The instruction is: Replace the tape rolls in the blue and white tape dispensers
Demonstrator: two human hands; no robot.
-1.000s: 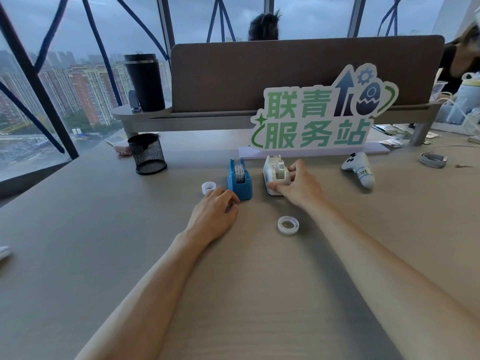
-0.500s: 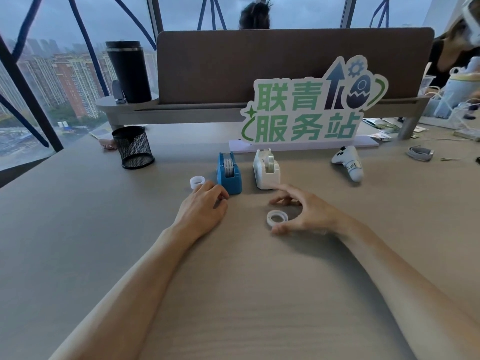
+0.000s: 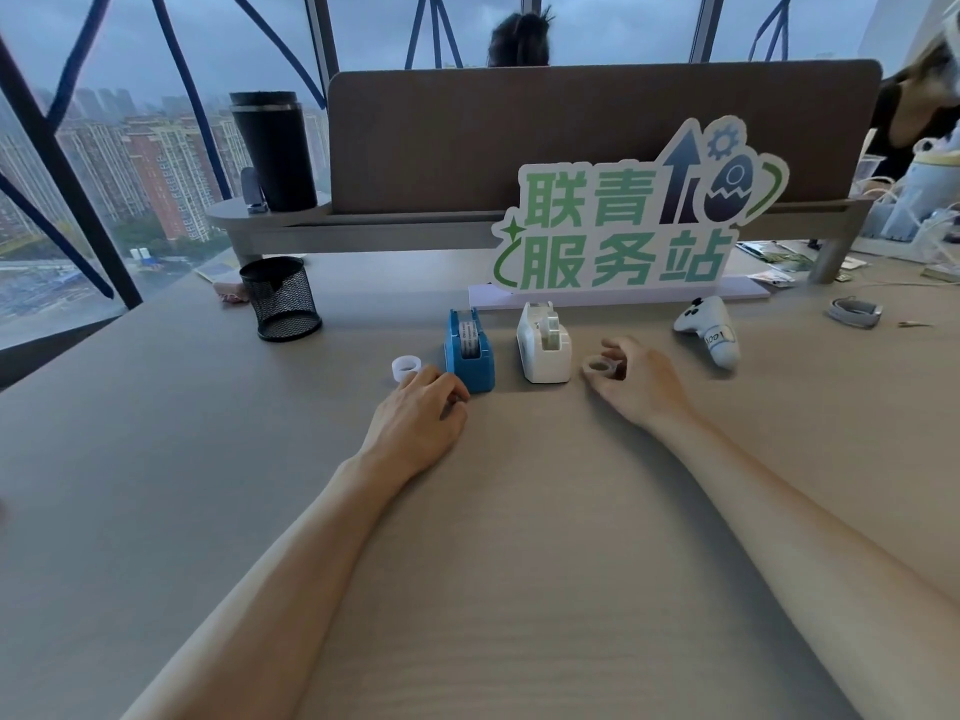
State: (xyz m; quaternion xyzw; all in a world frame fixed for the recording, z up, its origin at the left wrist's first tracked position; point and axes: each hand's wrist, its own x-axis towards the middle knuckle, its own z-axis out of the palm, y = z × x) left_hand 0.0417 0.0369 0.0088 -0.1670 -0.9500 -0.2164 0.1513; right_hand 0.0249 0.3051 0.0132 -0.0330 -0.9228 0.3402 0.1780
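A blue tape dispenser (image 3: 469, 350) and a white tape dispenser (image 3: 544, 344) stand side by side on the grey desk, each with a roll in it. My right hand (image 3: 641, 383) grips a clear tape roll (image 3: 599, 366) just right of the white dispenser, slightly blurred. My left hand (image 3: 421, 420) rests curled on the desk, its fingertips touching the near corner of the blue dispenser. A second small tape roll (image 3: 405, 367) lies on the desk left of the blue dispenser, beside my left fingers.
A black mesh pen cup (image 3: 280, 298) stands at the left. Behind the dispensers is a green-lettered sign (image 3: 623, 241) on a white base. A white game controller (image 3: 709, 330) lies to the right, a black tumbler (image 3: 275, 150) on the divider shelf, and people sit beyond.
My right hand left the white dispenser, came down on the loose roll near me, closed on it and carried it up beside the white dispenser. My left hand stayed by the blue dispenser.
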